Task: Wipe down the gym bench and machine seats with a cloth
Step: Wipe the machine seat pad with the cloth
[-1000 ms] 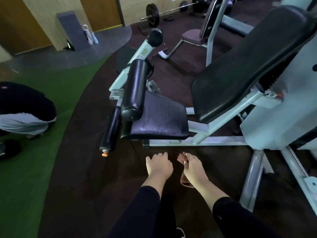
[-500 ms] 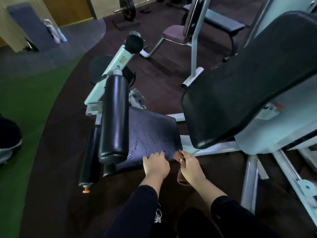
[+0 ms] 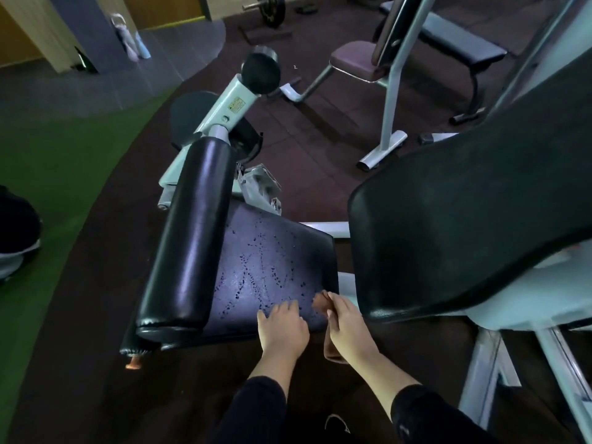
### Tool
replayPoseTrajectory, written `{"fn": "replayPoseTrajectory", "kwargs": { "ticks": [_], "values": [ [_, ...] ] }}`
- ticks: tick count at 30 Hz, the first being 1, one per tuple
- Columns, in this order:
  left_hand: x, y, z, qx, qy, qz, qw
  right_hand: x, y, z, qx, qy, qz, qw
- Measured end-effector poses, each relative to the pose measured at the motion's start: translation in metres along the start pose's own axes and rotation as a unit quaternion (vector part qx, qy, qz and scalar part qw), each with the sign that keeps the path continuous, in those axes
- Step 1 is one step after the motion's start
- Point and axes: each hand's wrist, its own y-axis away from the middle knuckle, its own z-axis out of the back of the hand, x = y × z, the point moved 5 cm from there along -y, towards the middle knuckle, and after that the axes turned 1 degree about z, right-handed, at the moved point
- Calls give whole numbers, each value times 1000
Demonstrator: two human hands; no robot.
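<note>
Gripping a brownish cloth [image 3: 323,305] at the near right corner of a droplet-speckled black vinyl seat [image 3: 275,267], right hand [image 3: 347,328] curled around the crumpled fabric, its tail hanging below the wrist. Left hand [image 3: 282,328] just beside it, fingers flat on the seat's near edge, holding nothing. Glossy cylindrical roller pad [image 3: 189,232] along the seat's left side; broad matte backrest [image 3: 464,225] to the right. Small yellow sticker [image 3: 236,107] on the pale painted arm, lettering unreadable. Closer than half a second ago, both hands now further onto the seat.
</note>
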Motion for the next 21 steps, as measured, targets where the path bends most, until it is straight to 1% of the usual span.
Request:
{"fn": "replayPoseTrajectory", "kwargs": {
  "ticks": [5,13,17,21],
  "values": [
    [-1,-42,-30,-22,-15,-8,1000,-41,-23,-32,-37,-15,5,999],
    [6,-109,-109,-31,-57,-42,997,-109,-64,-97,-84,-38,46,995],
    [11,-147,-146,-68,-90,-76,991,-142,-89,-132,-161,-67,69,982],
    [12,-182,-167,-113,-127,-98,980,-169,-109,-157,-180,-50,119,975]
  ]
}}
